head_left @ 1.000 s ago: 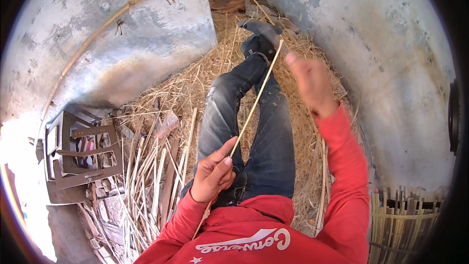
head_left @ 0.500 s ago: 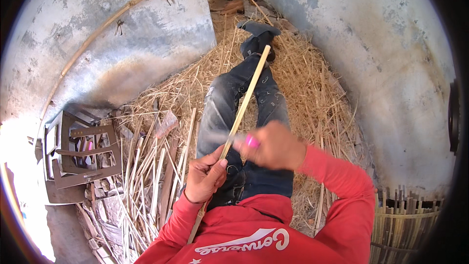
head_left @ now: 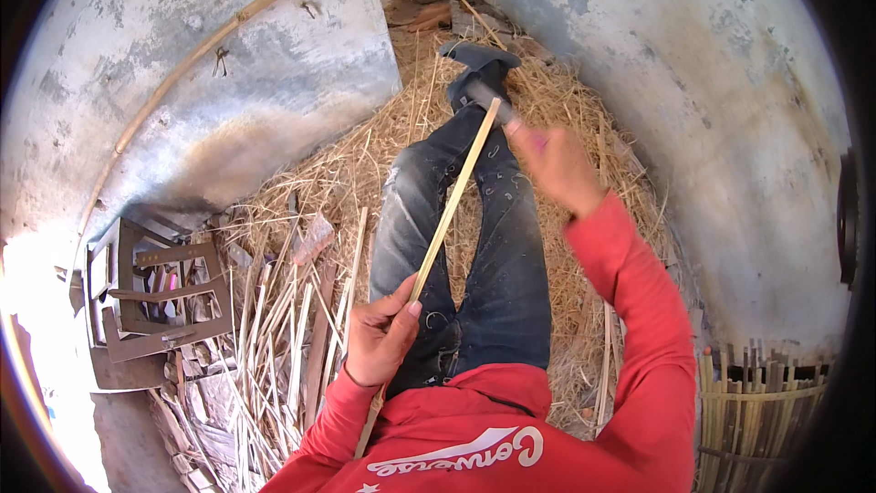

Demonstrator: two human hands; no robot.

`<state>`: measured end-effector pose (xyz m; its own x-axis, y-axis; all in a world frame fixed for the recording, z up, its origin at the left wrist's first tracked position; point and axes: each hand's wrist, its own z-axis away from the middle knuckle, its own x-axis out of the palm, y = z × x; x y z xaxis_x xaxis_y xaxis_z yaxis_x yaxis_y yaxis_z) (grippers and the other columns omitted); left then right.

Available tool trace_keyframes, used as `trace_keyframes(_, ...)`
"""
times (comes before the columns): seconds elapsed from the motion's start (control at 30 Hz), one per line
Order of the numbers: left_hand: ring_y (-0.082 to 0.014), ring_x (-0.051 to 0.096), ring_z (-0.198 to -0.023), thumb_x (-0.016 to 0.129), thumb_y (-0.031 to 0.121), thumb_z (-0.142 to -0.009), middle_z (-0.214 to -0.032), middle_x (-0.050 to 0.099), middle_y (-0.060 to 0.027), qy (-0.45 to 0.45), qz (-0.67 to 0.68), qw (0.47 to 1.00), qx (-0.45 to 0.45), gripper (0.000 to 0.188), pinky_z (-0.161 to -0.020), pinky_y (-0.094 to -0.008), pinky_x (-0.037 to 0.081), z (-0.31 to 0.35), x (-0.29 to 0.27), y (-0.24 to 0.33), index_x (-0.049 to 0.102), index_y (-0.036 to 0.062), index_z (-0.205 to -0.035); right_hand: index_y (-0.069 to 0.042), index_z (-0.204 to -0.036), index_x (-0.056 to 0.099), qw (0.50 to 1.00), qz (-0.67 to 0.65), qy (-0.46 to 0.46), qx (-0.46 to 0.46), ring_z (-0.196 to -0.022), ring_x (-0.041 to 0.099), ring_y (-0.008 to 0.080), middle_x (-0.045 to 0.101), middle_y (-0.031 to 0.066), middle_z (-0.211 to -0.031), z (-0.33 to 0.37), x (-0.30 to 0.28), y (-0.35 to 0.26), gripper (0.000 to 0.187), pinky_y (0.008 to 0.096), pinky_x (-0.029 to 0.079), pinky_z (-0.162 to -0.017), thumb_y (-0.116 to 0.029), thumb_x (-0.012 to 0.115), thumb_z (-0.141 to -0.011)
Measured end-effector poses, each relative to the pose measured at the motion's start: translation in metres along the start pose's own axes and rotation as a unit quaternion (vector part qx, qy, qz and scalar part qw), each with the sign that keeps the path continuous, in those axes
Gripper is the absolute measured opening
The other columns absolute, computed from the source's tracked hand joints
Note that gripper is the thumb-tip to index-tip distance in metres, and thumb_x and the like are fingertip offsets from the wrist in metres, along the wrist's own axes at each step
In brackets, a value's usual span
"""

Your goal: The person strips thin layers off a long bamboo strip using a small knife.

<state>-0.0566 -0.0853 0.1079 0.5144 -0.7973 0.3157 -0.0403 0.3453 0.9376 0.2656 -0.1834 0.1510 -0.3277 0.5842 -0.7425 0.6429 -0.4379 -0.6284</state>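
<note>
A long pale bamboo strip [head_left: 458,196] slants up and away over my outstretched legs. Low on it, my left hand [head_left: 383,333] is closed, with the thumb pressed along the strip; its lower end runs back beside my forearm. My right hand [head_left: 558,169] is at the strip's far end, closed around the pink handle of a knife [head_left: 490,100]. Motion smears the blade, which lies at the strip's tip; I cannot tell whether it touches.
Straw-like shavings [head_left: 566,110] cover the floor around my legs. Several split strips [head_left: 297,338] lie at the left beside a brown slotted frame [head_left: 169,288]. Worn walls [head_left: 703,110] stand on both sides. A woven bamboo basket [head_left: 762,415] is at the lower right.
My right hand and the knife have moved away from me, from near my left hand to the strip's far end. My left hand keeps its hold on the strip.
</note>
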Motion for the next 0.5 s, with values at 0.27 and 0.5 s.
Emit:
trace_keyframes(0.27,-0.0054,0.021,-0.045,0.04,0.021,-0.11,-0.058,0.024,0.0065,-0.081,0.194,0.971,-0.113,0.051,-0.045,-0.0222,0.024,-0.01,0.017,0.018,0.032,0.0111,-0.16,-0.007,-0.069,0.065,0.977,-0.055,-0.062,-0.199,-0.048,0.062,0.037,0.06,0.0168,-0.054,0.079,0.014,-0.066,0.055,0.0476,0.047,-0.048,-0.054,0.06,-0.096)
trace_keyframes(0.5,-0.0054,0.021,-0.046,0.04,0.021,-0.11,-0.059,0.023,0.0067,-0.089,0.232,0.961,-0.123,0.049,-0.045,-0.0221,0.025,-0.005,0.01,0.021,0.034,0.0142,-0.159,-0.005,-0.071,0.069,0.994,-0.044,-0.013,-0.099,-0.054,0.065,0.0382,0.062,0.0194,-0.058,0.06,0.016,-0.047,0.051,0.0474,0.051,-0.049,-0.049,0.061,-0.096)
